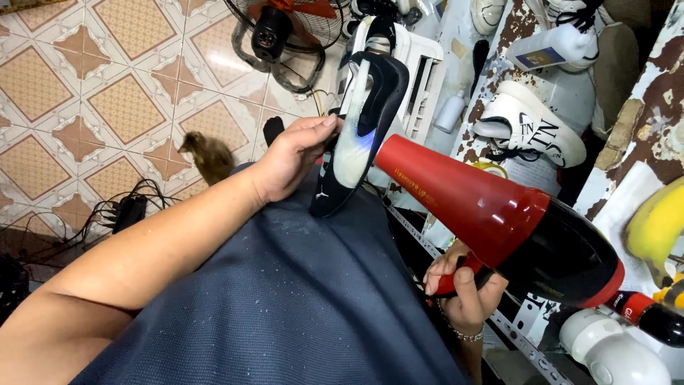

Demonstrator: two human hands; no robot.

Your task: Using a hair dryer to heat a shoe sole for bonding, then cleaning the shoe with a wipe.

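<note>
My left hand (293, 155) grips a dark navy shoe (363, 128) by its side and holds it upright over my lap, its pale translucent sole turned to the right. My right hand (463, 289) is closed around the handle of a red and black hair dryer (509, 217). The dryer's red nozzle points up and left and ends right beside the shoe's sole. My dark blue clothing (285, 299) fills the lower middle of the view.
A small brown bird (210, 155) stands on the patterned tile floor. A floor fan (281, 32) and a white plastic stool (427, 64) are behind the shoe. A peeling rack at right holds white sneakers (531, 125), bottles and a banana (659, 221). Cables (121, 210) lie at left.
</note>
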